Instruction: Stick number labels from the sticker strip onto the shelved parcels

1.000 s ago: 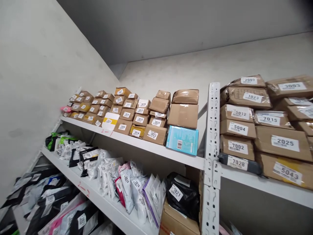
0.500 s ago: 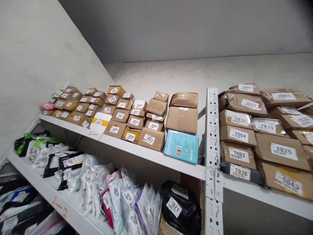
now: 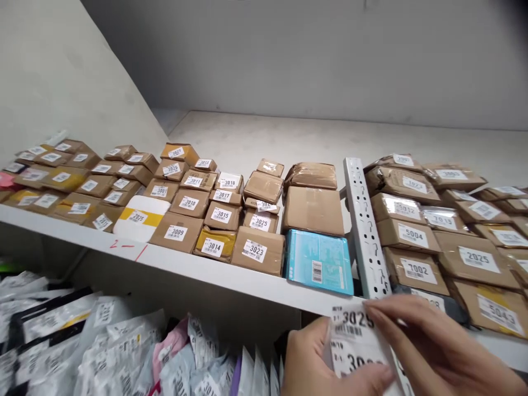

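Right at the bottom edge, both hands are up in front of the upright post (image 3: 367,231): the left hand (image 3: 317,363) pinches the strip of labels (image 3: 357,341) from below with its thumb across the lower label, and the right hand (image 3: 433,352) has its fingertips closed on the strip's upper right corner, beside the number 3025. The strip covers the foot of the post and part of the shelf edge (image 3: 231,275). Below the shelf, left of the post, poly mailers (image 3: 103,341) stand packed on end in grey, white, black and pink. On the shelf, just left of the post, a blue box (image 3: 317,261) leans against a plain brown carton (image 3: 313,209); further left sit numbered cartons, 3023 (image 3: 258,250) in front. Right of the post, taped parcels (image 3: 449,231) are stacked. Behind everything, a bare grey wall (image 3: 289,55).
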`<action>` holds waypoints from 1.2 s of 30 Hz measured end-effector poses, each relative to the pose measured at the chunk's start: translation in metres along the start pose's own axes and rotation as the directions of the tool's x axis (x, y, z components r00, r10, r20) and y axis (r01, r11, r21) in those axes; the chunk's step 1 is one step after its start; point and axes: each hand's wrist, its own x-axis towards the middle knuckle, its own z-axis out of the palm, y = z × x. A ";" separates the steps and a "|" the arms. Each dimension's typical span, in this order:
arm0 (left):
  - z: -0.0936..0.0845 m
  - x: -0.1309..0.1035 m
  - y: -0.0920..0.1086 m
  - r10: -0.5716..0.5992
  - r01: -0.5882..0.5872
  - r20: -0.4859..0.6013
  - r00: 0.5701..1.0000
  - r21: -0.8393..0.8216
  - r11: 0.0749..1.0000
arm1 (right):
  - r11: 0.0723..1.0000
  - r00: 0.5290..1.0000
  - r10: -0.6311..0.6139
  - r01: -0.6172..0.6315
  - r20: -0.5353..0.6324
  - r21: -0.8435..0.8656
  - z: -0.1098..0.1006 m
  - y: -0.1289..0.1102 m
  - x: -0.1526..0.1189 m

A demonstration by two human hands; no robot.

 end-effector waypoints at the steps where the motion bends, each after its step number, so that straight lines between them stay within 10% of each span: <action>1: -0.012 0.005 0.008 -0.001 0.001 0.028 1.000 -0.011 1.000 | 1.000 1.000 -0.011 0.011 -0.004 -0.001 0.011 -0.006 0.014; 7: -0.099 0.026 0.045 -0.008 -0.014 0.179 0.984 0.119 0.993 | 0.999 0.969 0.016 -0.005 -0.247 0.042 0.106 -0.021 0.124; 11: -0.156 0.049 0.073 0.094 -0.196 0.249 0.964 0.424 0.884 | 0.996 0.986 0.017 -0.030 -0.164 -0.082 0.165 -0.007 0.200; 17: -0.221 0.106 0.134 0.276 -0.308 0.156 0.948 0.245 0.920 | 0.922 0.998 -0.025 0.000 -0.060 -0.387 0.189 0.000 0.230; 24: -0.218 0.158 0.165 0.400 -0.368 -0.005 0.917 0.381 0.848 | 0.765 0.998 -0.058 0.024 -0.032 -0.644 0.186 -0.008 0.223; 30: -0.207 0.166 0.165 0.352 -0.307 -0.007 0.936 0.476 0.824 | 0.798 0.980 0.201 -0.162 0.003 -0.581 0.187 -0.018 0.219; 36: -0.210 0.169 0.161 0.362 -0.297 -0.031 0.932 0.508 0.809 | 0.857 0.981 0.187 -0.143 0.042 -0.495 0.187 -0.004 0.226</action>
